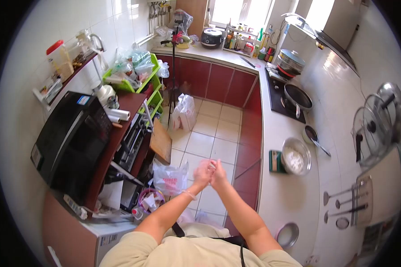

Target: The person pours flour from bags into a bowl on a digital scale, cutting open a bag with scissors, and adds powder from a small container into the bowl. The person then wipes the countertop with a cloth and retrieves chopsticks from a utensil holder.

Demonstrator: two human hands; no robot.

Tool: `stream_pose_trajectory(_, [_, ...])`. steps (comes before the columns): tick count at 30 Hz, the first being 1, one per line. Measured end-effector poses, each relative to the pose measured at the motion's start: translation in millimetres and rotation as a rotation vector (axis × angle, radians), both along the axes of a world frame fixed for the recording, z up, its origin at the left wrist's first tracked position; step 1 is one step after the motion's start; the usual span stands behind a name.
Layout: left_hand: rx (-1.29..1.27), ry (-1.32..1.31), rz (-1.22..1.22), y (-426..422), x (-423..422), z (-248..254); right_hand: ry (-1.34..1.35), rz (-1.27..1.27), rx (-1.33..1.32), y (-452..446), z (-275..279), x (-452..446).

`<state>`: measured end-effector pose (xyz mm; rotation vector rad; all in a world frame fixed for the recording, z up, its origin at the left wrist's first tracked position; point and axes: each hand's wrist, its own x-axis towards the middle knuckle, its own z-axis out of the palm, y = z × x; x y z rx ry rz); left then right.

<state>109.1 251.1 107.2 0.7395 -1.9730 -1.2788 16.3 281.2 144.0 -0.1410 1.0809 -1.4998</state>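
Both hands meet in front of my body, above the tiled floor. My left hand (202, 172) is smeared by motion, so its fingers do not show clearly. Against it presses my right hand (218, 173), its fingers curled in and closed. Whether anything lies between the palms is hidden. Off to the right on the counter, a metal bowl (308, 165) holds white flour-like stuff (294, 159) and rests on a green kitchen scale (275, 161). Neither hand touches these.
Along the right counter (278, 202) stand another metal bowl (288, 235), a small pot (309, 133) and a frying pan (298, 96) on the stove. At left are a black microwave (73, 147), a cutting board (161, 141) and plastic bags (170, 178) on the floor.
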Motion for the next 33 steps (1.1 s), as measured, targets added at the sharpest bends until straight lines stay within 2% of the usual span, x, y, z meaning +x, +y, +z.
stream_pose_trajectory(1, [0.367,0.058,0.192,-30.5,-1.2,-39.6,0.174,-0.027,0.141,-31.0,-1.2,-3.6])
stream_pose_trajectory(2, [0.732,0.127,0.389,-55.9,-4.7,-56.8,0.179,-0.008,0.136,-50.9,7.3,-4.0])
stream_pose_trajectory(3, [0.729,0.134,0.405,-81.6,-13.1,-39.1,0.520,0.121,0.011,-66.3,21.1,-3.0])
stream_pose_trajectory(5, [1.580,0.580,0.193,-119.2,-24.8,-0.2,1.126,0.201,-0.398,-111.8,-27.2,-12.9])
stream_pose_trajectory(6, [1.582,0.663,0.210,-137.0,-42.7,15.0,1.413,0.204,-0.462,-135.5,-61.8,-34.2])
stream_pose_trajectory(7, [1.589,0.661,0.226,-168.0,-52.5,7.0,1.692,0.204,-0.518,-157.3,-84.0,-56.4])
stream_pose_trajectory(9, [1.587,0.448,0.063,-230.4,-69.4,-5.6,1.000,0.541,-0.010,-204.9,-89.1,-110.1])
stream_pose_trajectory(10, [1.481,0.382,0.164,-256.1,-83.3,16.0,1.245,0.547,-0.003,-218.4,-102.8,-143.6])
stream_pose_trajectory(11, [1.489,0.385,0.168,-297.0,-95.2,10.5,1.496,0.546,-0.007,-231.7,-112.3,-176.0])
stream_pose_trajectory(13, [1.347,0.310,0.228,-357.9,-116.6,-26.2,1.517,0.486,0.085,-240.9,-114.2,-231.4])
stream_pose_trajectory(14, [1.230,0.252,0.184,-389.6,-122.7,-23.1,1.370,0.532,0.247,-246.2,-107.7,-253.6])
stream_pose_trajectory(15, [1.245,0.251,0.196,-421.5,-131.2,-32.9,1.215,0.568,0.408,-252.0,-106.7,-275.7])
stream_pose_trajectory(17, [0.917,-0.221,0.282,-489.6,-150.2,-71.0,1.162,0.610,0.584,-250.8,-136.1,-323.5])
stream_pose_trajectory(19, [0.360,-0.660,0.317,-552.0,-151.8,-124.9,1.461,0.556,0.605,-247.5,-143.4,-348.8])
stream_pose_trajectory(21, [0.301,-0.881,0.329,-607.4,-145.2,-134.1,1.385,0.596,0.842,-255.9,-149.8,-366.6])
stream_pose_trajectory(23, [0.403,-1.048,0.344,-660.9,-141.4,-146.6,1.369,0.704,1.071,-286.2,-135.7,-373.6])
stream_pose_trajectory(24, [0.424,-1.060,0.349,-686.2,-140.6,-154.9,1.296,0.737,1.127,-298.5,-145.5,-384.0])
stream_pose_trajectory(25, [0.445,-1.070,0.356,-710.8,-140.9,-166.9,1.308,0.746,1.086,-308.3,-167.2,-397.4])
stream_pose_trajectory(26, [0.351,-1.011,0.385,-734.2,-138.1,-203.5,1.276,0.761,1.057,-330.0,-183.1,-413.5])
stream_pose_trajectory(27, [0.364,-1.025,0.388,-753.0,-140.9,-204.6,1.228,0.775,1.039,-345.4,-197.9,-422.4])
stream_pose_trajectory(28, [0.401,-0.981,0.436,-770.0,-136.4,-191.8,1.117,0.690,1.025,-365.3,-206.8,-429.8])
stream_pose_trajectory(29, [0.454,-0.937,0.474,-784.4,-145.2,-202.3,1.004,0.614,1.028,-383.2,-229.6,-448.1])
stream_pose_trajectory(30, [0.500,-0.933,0.517,-802.5,-154.2,-218.4,0.840,0.550,1.018,-432.1,-206.9,-448.9])
stream_pose_trajectory(31, [0.507,-0.935,0.522,-820.9,-153.4,-222.0,0.841,0.559,1.018,-467.7,-187.6,-448.8])
stream_pose_trajectory(33, [0.538,-0.944,0.593,-844.2,-159.2,-269.3,0.664,0.349,0.797,-521.6,-191.2,-453.8])
